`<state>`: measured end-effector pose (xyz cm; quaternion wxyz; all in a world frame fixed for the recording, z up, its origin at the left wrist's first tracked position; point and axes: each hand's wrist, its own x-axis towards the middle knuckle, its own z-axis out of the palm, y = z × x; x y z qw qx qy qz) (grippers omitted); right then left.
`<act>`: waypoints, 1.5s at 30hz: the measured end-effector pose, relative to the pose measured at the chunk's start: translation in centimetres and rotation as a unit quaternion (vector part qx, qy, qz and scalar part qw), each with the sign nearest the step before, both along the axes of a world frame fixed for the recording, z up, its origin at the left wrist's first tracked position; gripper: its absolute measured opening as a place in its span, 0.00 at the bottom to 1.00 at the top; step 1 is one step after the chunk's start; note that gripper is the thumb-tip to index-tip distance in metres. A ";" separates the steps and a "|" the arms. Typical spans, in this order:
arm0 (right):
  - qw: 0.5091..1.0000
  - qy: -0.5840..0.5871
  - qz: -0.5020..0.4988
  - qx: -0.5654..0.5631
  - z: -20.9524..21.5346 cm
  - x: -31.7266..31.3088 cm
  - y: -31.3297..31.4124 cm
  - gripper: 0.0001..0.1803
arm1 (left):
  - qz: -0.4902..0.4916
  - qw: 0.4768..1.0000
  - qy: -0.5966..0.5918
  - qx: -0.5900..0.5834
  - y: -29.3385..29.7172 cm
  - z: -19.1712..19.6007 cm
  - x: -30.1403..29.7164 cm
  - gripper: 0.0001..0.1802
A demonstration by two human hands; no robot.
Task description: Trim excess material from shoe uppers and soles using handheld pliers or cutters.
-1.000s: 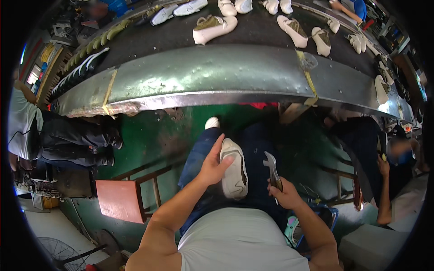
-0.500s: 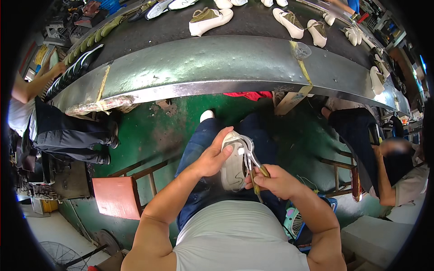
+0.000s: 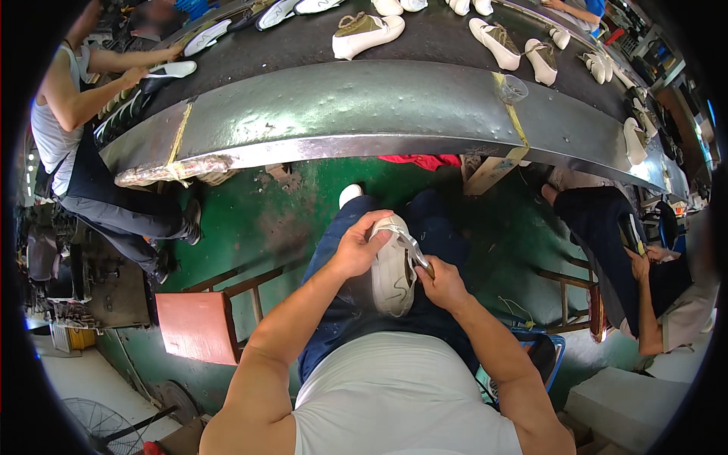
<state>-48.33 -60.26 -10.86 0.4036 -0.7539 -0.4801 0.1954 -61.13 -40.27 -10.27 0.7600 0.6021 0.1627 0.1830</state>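
The left hand [image 3: 358, 250] grips the far end of a long off-white shoe [image 3: 391, 282] above dark-blue trousers [image 3: 345, 312]; the right hand [image 3: 443, 285] clasps silver metal pincers [image 3: 413, 249] against that end. Work there seems underway; how much remains cannot be told.

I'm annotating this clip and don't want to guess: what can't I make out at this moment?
All in the head view:
- Pliers: handles mostly covered by the right hand; tips too small to tell what they grip.
- White shoe: far side turned away from the camera.
- Left hand: some fingers hidden behind the shoe.
- Fan: cut off by the lower-left edge.
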 end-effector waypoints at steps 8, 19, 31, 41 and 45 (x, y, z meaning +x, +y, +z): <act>0.997 -0.050 0.026 -0.050 2.4 -0.9 -1.1 0.13 | -0.006 0.999 0.039 0.009 0.4 -0.1 -1.1 0.22; 0.958 -0.102 0.066 -0.260 9.5 -1.7 -2.5 0.09 | 0.037 0.991 0.103 -0.078 -1.7 3.1 -0.5 0.30; 0.990 0.121 -0.065 0.017 4.7 1.4 -9.4 0.14 | 0.004 0.824 -0.237 0.515 -2.4 13.0 -1.1 0.62; 0.959 0.277 -0.068 -0.009 5.5 0.3 -9.2 0.15 | -0.006 0.891 -0.102 0.442 -2.2 13.6 0.2 0.42; 0.954 0.282 -0.045 -0.086 6.2 -0.1 -8.4 0.16 | -0.033 0.994 0.091 0.041 -2.4 6.0 1.7 0.32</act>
